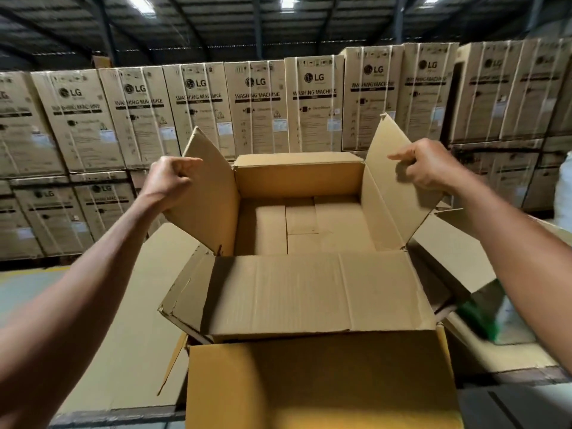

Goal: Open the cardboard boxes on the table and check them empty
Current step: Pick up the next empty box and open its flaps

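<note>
A brown cardboard box (298, 178) stands in front of me with its top open. My left hand (168, 181) grips the left flap (205, 212) and holds it upright. My right hand (428, 168) pinches the right flap (387, 193), also raised. The near flap (297, 292) lies folded toward me. Inside I see only the bare cardboard bottom (309, 224). A second open box (309, 382) sits closer to me, partly under the near flap, its interior mostly hidden.
Flat cardboard sheets (133, 320) cover the table on the left and right. A green and white object (486, 317) lies at the right. Stacked washing machine cartons (257, 106) form a wall behind. The floor (24, 289) shows at left.
</note>
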Available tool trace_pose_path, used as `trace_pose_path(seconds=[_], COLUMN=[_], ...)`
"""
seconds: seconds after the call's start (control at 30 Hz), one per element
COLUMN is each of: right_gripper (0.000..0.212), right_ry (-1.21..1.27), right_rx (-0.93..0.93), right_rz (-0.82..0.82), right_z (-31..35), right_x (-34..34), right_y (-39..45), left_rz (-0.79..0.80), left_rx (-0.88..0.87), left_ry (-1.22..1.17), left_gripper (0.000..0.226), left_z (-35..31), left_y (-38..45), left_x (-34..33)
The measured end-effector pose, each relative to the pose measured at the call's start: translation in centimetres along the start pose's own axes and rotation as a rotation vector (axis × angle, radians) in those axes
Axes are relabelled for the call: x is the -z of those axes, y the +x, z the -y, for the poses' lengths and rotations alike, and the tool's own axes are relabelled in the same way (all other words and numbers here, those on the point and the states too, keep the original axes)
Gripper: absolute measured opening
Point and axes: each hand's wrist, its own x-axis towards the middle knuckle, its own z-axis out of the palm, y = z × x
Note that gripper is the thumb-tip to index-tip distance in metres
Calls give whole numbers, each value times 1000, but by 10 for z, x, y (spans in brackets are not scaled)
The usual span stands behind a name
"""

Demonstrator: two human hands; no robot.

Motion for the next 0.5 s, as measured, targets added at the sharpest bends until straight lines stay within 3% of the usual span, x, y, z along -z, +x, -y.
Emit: trace_pose_path(seconds=[0.5], right_gripper=[54], right_ry=[-120], right_rx=[-4], right_rz=[353], right_z=[-78], right_x=[-109], right_y=[58], left_rz=[349], left_rx=[150], left_ry=[58], left_gripper=[48], left_z=[92], left_y=[-3], left_x=[-100])
